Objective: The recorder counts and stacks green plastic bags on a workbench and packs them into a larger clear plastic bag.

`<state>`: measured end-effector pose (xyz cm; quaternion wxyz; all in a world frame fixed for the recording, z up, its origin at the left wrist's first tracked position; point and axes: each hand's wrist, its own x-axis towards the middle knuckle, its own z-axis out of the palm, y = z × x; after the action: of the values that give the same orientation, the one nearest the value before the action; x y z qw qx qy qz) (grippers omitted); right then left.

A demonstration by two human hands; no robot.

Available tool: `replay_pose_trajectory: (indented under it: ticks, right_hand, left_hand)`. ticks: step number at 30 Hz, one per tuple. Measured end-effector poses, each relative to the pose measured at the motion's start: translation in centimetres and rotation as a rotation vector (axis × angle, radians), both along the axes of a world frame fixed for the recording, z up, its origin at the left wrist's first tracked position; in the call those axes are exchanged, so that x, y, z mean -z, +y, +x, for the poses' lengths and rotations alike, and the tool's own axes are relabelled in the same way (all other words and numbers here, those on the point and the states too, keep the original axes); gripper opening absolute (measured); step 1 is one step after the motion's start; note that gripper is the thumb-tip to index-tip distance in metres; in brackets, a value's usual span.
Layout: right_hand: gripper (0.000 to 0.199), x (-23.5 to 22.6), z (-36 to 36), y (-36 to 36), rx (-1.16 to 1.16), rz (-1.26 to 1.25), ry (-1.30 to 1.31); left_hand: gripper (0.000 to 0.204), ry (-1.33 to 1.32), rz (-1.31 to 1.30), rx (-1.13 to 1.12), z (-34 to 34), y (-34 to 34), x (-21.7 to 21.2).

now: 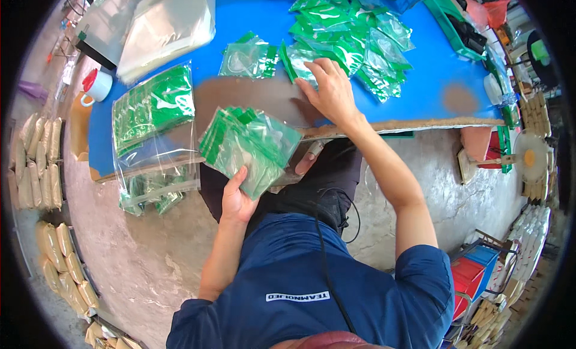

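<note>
Desk: While the person sits at it, the blue desk (252, 25) fills the upper half of the view, its top worn brown near the front edge.
Loose pile: a wide heap of small green-and-clear packets (351, 40) lies on the right part of the desk, spread out and overlapping.
Filled bag: a large clear bag of packets (155, 124) hangs over the desk's front edge at the left, well apart from both hands.
Held stack: a fanned stack of packets (249, 145) sits below the desk edge, above the person's lap.
Left hand: the left hand (237, 199) grips the stack from beneath, thumb across its lower face, fingers curled behind it.
Right hand: the right hand (330, 91) lies flat on the near edge of the loose pile, fingers spread and pressing on a packet (300, 64).
Step in hand: by my judgement, gathering, one more packet being drawn from the pile toward the stack.
Next move calls for: probably sliding that packet free of its neighbours, then lining it up squarely with the fanned stack.
Mug: a white mug with a red lid (96, 85) stands at the desk's far left.
</note>
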<state>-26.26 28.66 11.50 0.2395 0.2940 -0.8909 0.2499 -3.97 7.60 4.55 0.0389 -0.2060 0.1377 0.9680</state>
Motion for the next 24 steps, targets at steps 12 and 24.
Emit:
replay_pose_trajectory:
  ticks: [12, 24]
  right_hand:
    - [0.050, 1.3, 2.6, -2.6, -0.297, 0.198, 0.005]
    - [0.025, 2.1, 6.9, -5.1, -0.195, -0.878, -0.953]
  left_hand:
    - [0.064, 0.094, -0.146, 0.139, 2.9, -2.0, 1.0]
    - [0.054, 0.040, -0.196, -0.088, 0.0, 0.7, -0.9]
